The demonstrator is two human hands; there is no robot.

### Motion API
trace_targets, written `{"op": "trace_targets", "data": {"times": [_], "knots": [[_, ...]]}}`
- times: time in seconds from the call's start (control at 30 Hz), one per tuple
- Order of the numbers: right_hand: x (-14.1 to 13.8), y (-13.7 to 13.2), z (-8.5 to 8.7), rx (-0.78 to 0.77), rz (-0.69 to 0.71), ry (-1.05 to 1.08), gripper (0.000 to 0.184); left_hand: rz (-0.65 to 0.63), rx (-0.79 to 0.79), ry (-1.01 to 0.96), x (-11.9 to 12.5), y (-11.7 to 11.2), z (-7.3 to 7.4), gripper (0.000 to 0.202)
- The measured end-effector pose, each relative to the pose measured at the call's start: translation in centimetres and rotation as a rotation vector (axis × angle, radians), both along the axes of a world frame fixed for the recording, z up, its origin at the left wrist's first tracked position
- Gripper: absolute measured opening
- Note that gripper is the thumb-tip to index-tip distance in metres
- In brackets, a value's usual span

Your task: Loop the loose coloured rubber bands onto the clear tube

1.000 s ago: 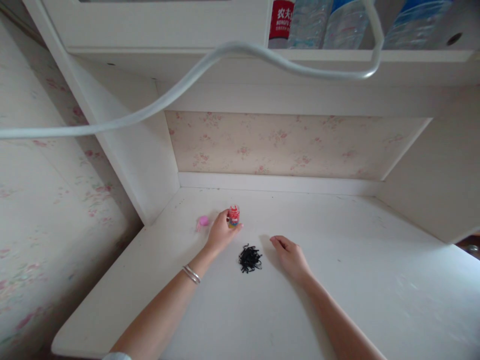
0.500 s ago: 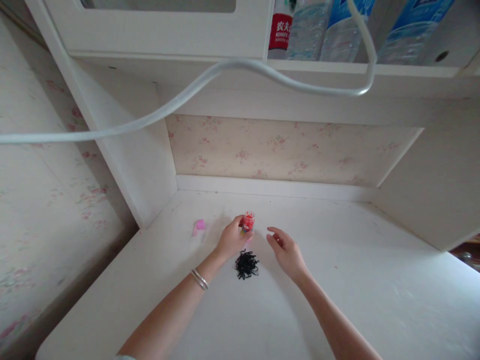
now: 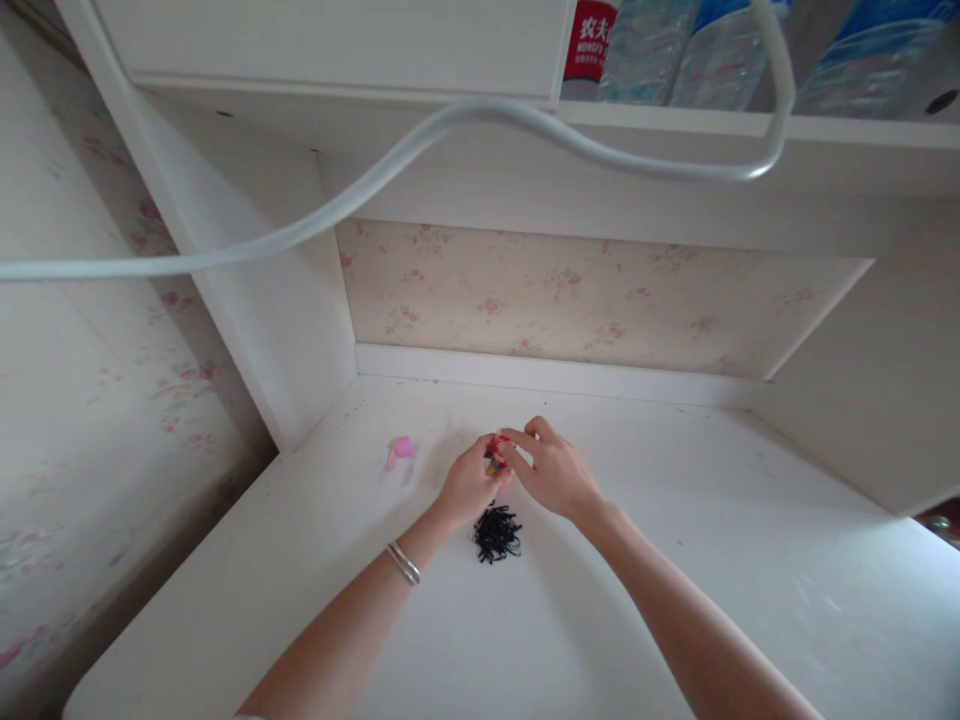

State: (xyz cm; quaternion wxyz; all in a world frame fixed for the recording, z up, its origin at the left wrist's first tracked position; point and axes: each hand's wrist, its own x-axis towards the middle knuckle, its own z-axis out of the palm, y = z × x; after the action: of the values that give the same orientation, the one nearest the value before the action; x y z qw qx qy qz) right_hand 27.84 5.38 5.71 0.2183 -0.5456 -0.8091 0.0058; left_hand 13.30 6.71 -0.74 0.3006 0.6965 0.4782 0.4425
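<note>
My left hand [image 3: 471, 483] is closed around a small clear jar [image 3: 496, 465] with red pieces inside and a colourful patch low on its side. My right hand [image 3: 555, 465] reaches in from the right, its thumb and index finger together at the jar's mouth. Those fingers cover much of the top, so what they pinch is hidden. On the white desk just below the hands lies a heap of small black bands [image 3: 496, 533]. A pink piece [image 3: 402, 448], perhaps a lid or a wrapper, rests to the left of my left hand.
A white cable [image 3: 330, 212] hangs across the view above the desk [image 3: 420, 640]. Plastic bottles [image 3: 649, 50] stand on the upper shelf. Cabinet sides enclose the desk at left and right, and a flowered wall [image 3: 487, 290] is behind.
My right hand has moved left and up from beside the jar to its mouth. My left hand still holds the jar. The view has shifted slightly.
</note>
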Motion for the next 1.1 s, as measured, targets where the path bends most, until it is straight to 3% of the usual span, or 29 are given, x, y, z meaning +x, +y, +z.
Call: {"op": "trace_targets", "data": {"times": [0.2,0.47,0.77,0.97,1.1], "knots": [[-0.8,-0.3,1.1,0.020,-0.046,-0.106,0.045,-0.020,0.015,-0.020,0.1,0.0,-0.2,0.033],[-1.5,0.9,1.0,-0.076,-0.035,-0.076,0.055,-0.026,0.039,0.003,0.0,-0.2,0.2,0.031],[-0.7,0.1,0.6,0.048,0.003,-0.008,0.042,0.012,0.023,-0.048,-0.2,-0.2,-0.5,0.033],[1.2,-1.0,-1.1,0.085,0.008,0.250,0.037,-0.065,-0.037,-0.116,-0.3,-0.2,-0.4,0.037],[2.5,-2.2,-4.0,-0.088,0.029,0.386,0.033,-0.130,-0.049,-0.150,-0.5,-0.1,-0.2,0.040]]}}
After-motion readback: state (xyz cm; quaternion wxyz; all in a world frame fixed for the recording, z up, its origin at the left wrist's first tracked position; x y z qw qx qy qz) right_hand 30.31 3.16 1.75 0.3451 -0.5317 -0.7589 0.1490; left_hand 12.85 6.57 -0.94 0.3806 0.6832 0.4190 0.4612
